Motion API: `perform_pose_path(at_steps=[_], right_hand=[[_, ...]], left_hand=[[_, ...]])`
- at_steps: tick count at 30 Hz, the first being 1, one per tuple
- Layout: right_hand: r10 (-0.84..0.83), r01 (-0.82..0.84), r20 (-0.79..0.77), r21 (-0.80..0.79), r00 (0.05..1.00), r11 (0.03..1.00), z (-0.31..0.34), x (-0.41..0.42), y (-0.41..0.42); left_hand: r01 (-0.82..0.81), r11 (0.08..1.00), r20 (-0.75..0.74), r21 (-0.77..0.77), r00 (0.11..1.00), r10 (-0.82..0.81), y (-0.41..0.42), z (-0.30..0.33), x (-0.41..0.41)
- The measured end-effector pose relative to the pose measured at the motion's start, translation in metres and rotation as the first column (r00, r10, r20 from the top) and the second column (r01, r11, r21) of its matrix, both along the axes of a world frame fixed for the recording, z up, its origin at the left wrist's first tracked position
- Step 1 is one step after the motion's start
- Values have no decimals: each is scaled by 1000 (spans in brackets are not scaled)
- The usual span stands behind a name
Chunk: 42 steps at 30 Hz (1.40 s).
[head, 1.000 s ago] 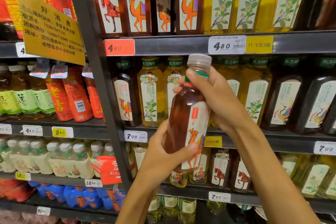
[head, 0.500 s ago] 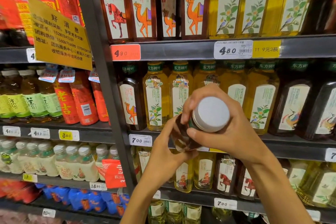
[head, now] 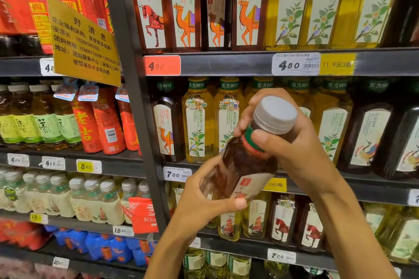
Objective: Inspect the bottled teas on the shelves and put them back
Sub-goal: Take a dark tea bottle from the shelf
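Right hand [head: 301, 154] grip clamped round the neck of the bottle [head: 244, 165], just under the grey cap [head: 275, 114]; left hand [head: 204, 199] grip wrapped round its lower body. Bottle is held in front of the middle shelf [head: 374, 184], off it. Change: half a second ago the cap pointed almost straight at the camera; now the bottle has tilted back, label partly showing. Judgement: inspection under way, return to shelf pending.
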State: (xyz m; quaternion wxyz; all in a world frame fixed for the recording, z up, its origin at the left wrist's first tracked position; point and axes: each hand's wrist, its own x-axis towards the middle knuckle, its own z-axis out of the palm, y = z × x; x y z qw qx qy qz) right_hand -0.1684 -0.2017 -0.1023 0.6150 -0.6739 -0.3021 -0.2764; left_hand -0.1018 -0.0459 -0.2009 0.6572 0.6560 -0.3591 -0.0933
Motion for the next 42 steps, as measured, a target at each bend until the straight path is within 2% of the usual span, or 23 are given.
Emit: perform_pose_path(at_steps=[3,14,19,21,24,25,27,29,31,34,36,40,42], right_hand=[[37,-35,-47,37,998,999,1,4,-4],[67,-35,-153,202,986,979,2,12,9],[46,-11,-156,222,987,975,12,18,4],[108,-63,-189,228,976,972,17,24,2],[243,-141,-281,338,928,930,26,35,6],[270,-144,-297,383,916,913,29,38,6],[251,-100,-320,421,913,902,34,42,5],[156,-6,-336,406,929,914,37,44,3],[79,70,-359,384,930,921,38,43,3],[8,125,-372,331,928,935,40,41,2],[67,72,-384,337,921,939,42,38,-1],[371,-143,-405,492,836,859,41,38,-1],[451,-202,-357,555,818,807,40,39,1]], left_hand=[[27,999,-107,-30,994,-30,1,-4,-3],[69,984,-287,-165,951,-115,-2,-9,-6],[50,974,-345,-222,930,-126,-5,1,-17],[40,966,-406,-255,902,-145,-8,5,-23],[72,941,-544,-330,800,-253,-13,12,-28],[95,939,-544,-330,794,-271,-14,16,-29],[94,961,-474,-260,855,-211,-14,27,-29],[34,984,-362,-173,927,-96,-13,36,-26],[32,989,-270,-146,960,-71,-13,42,-26],[70,978,-298,-195,946,-126,-15,44,-33],[120,953,-379,-280,898,-224,-14,42,-34],[290,840,-456,-458,735,-503,-14,41,-38],[299,843,-453,-448,737,-502,-17,40,-38]])
